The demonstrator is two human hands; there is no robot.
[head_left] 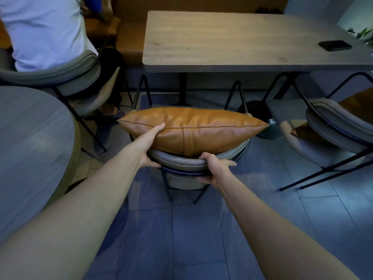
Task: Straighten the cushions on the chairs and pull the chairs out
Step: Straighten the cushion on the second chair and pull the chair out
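A grey chair (187,164) with a curved padded back and thin black legs stands in front of me, facing the wooden table (232,37). An orange leather cushion (193,126) lies across the top of its backrest, nearly level. My left hand (148,145) grips the left part of the backrest, thumb pressed against the cushion's lower left side. My right hand (215,168) is closed over the backrest's rim just right of centre. The chair's seat is hidden under the cushion and backrest.
A second grey chair (333,130) with an orange cushion (357,104) stands at the right. A person in a white shirt (44,31) sits on a chair at the left. A round table (30,148) is close on my left. A black phone (335,45) lies on the wooden table.
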